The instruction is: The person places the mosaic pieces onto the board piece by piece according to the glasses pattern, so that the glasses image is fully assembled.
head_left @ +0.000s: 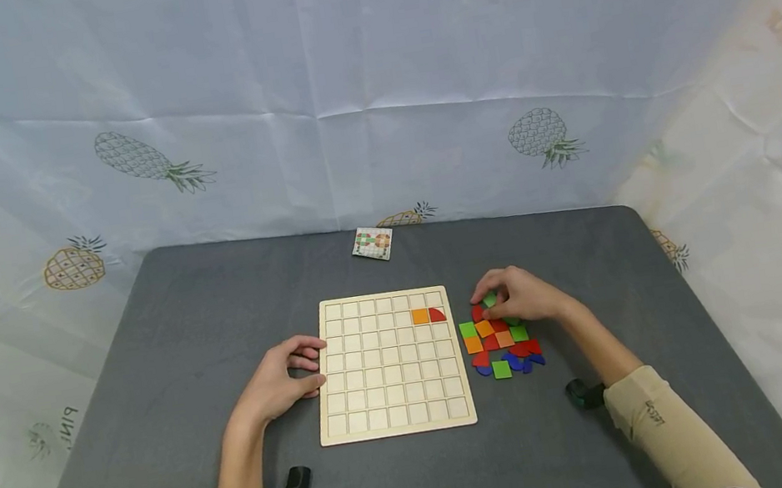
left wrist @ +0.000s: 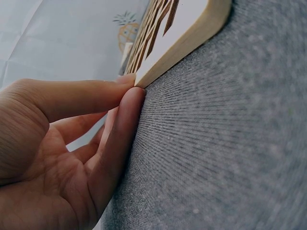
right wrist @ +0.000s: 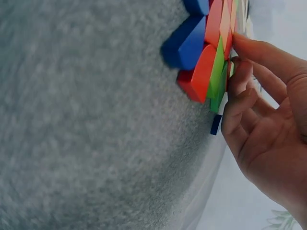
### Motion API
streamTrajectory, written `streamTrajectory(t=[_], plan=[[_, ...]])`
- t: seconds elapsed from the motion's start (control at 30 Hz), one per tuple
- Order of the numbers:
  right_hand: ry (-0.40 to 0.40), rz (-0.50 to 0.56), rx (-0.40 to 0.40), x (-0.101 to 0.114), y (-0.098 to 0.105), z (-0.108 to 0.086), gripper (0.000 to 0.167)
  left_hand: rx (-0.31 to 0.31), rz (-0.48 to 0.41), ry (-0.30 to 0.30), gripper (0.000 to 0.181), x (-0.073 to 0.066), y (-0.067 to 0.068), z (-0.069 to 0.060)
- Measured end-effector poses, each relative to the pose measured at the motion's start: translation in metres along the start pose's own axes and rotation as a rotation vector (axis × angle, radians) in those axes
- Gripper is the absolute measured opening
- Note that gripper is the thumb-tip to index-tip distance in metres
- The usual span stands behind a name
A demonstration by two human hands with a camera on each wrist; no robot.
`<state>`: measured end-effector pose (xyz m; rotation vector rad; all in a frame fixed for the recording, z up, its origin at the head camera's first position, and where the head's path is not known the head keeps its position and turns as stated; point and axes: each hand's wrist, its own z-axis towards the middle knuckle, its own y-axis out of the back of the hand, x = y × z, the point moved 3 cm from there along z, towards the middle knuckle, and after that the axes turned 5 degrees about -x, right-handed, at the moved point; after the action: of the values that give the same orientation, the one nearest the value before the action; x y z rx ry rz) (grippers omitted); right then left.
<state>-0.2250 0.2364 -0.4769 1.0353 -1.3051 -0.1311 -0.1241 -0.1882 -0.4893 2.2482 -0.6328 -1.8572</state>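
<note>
A square wooden grid board (head_left: 374, 360) lies on the table. One orange square tile (head_left: 420, 316) and one red quarter-round tile (head_left: 437, 315) sit in cells near its upper right. My left hand (head_left: 277, 381) touches the board's left edge with thumb and fingertips spread apart along it; the left wrist view shows fingertips against the board's edge (left wrist: 184, 45). Right of the board is a cluster of red, orange, green and blue tiles (head_left: 491, 342). Over its far end, my right hand (head_left: 520, 294) has thumb and fingertips among the tiles. Whether it pinches one is hidden.
A small card with a coloured pattern (head_left: 372, 243) lies near the table's far edge. The grey table (head_left: 230, 285) backs onto a pineapple-print curtain (head_left: 376, 145). In the right wrist view, blue blocks (right wrist: 184, 45) lie at the cluster's near side.
</note>
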Motion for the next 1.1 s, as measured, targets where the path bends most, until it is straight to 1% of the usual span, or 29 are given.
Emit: streamTrajectory(t=[0.17,0.27,0.47,0.57,0.8,1.1], plan=[[-0.022,-0.034,-0.025,-0.0018,0.0002,0.0011,0.021,-0.005,0.004,0.007,0.049,0.0002,-0.0007,-0.0001],[-0.039,-0.038,-0.031,-0.004,0.0003,0.003,0.023,-0.006,0.002,0.013,0.049,0.0001,-0.0009,-0.0001],[-0.067,0.007,0.001,-0.0069,0.0028,0.007,0.028,-0.006,-0.002,0.013,0.049,0.0002,-0.0007,-0.0003],[-0.063,0.012,0.007,-0.0082,0.0031,0.0088,0.028,-0.004,-0.005,0.01,0.05,0.0004,-0.0002,-0.0006],[-0.051,-0.04,-0.009,-0.0072,0.0008,0.0093,0.025,-0.006,-0.004,0.011,0.05,0.0004,-0.0001,-0.0005],[-0.037,-0.029,-0.027,-0.0008,0.0001,0.0082,0.024,-0.007,0.006,0.005,0.05,0.0003,0.0,0.0007]])
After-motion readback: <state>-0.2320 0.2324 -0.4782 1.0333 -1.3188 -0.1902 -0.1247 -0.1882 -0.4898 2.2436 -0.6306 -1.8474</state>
